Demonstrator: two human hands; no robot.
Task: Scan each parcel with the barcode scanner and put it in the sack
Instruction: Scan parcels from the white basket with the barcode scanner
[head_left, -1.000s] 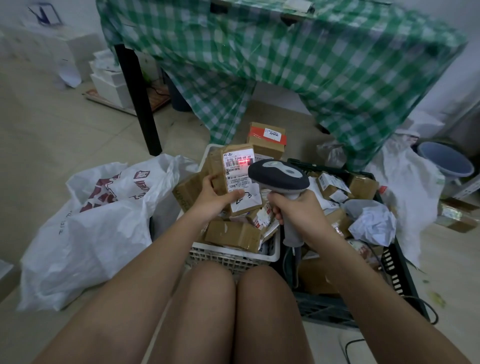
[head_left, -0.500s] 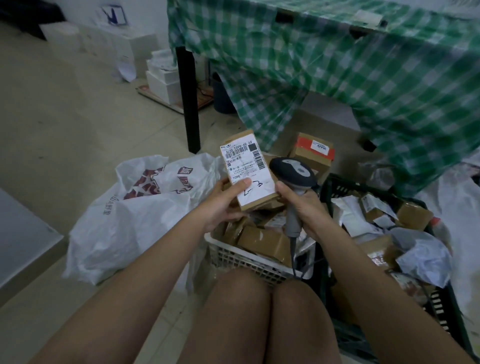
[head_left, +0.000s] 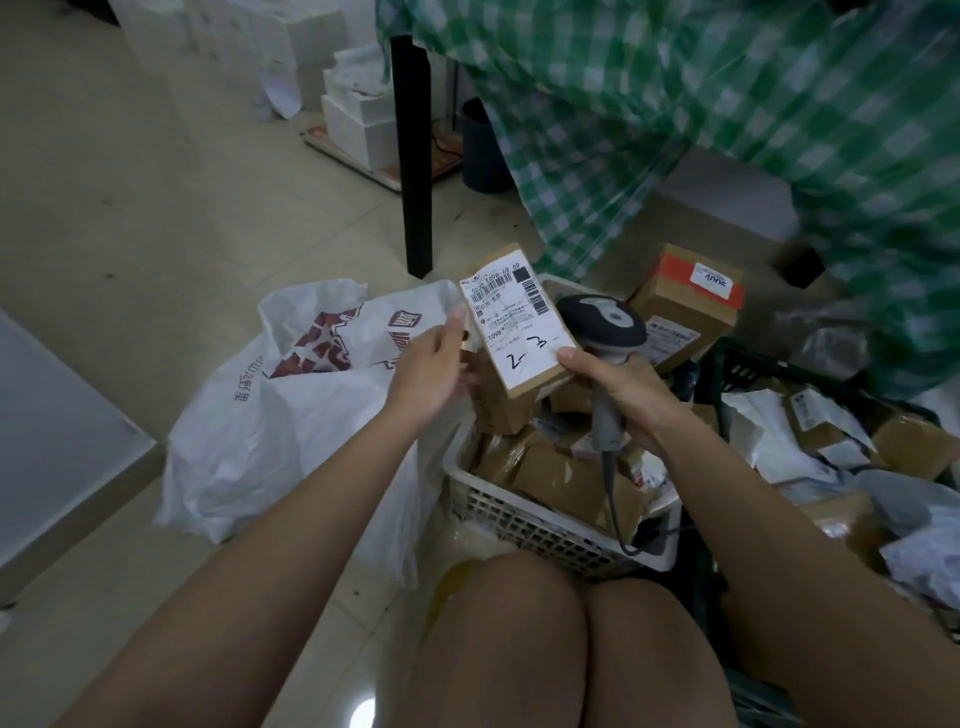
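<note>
Parcel (head_left: 519, 325) between two hands, one scanner (head_left: 605, 332).

The parcel (head_left: 511, 332) is brown cardboard under a white label printed in black. The barcode scanner (head_left: 605, 332) is dark grey with a paler grey patch. The sack (head_left: 291, 410) is white with dark red print. A green-and-white checked cloth (head_left: 727, 119) (blurred) drapes the desk; the basket (head_left: 524, 517) is white.
</note>
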